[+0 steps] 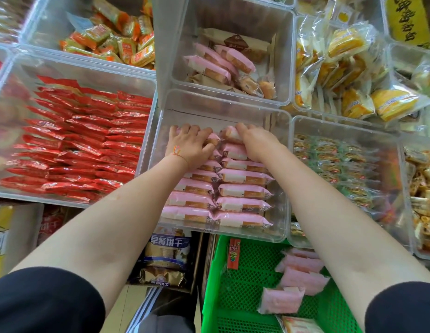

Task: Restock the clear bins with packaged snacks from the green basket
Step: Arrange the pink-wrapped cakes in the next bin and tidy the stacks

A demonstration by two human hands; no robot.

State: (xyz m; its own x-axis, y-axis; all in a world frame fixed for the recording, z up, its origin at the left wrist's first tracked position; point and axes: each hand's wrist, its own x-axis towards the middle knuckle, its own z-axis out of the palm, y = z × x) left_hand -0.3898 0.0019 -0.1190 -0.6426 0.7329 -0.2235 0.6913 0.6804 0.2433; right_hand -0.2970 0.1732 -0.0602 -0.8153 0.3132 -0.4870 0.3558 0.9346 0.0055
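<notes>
pink snack packs point(242, 191) lined up in two neat rows in the middle clear bin point(280, 212), both hands in there

left hand point(187, 146) and right hand point(253, 140) sit at the far end of the rows, fingers curled over the top packs, each gripping one as far as i can tell. a few more pink packs point(302, 277) lie loose in the green basket point(214, 296) right below the bin. red packets point(77, 140) fill the bin to the left.

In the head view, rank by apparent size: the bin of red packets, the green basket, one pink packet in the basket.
1. Bin of red packets, largest.
2. Green basket, partly cut off and nearer the camera.
3. Pink packet, clearly smallest.
</notes>
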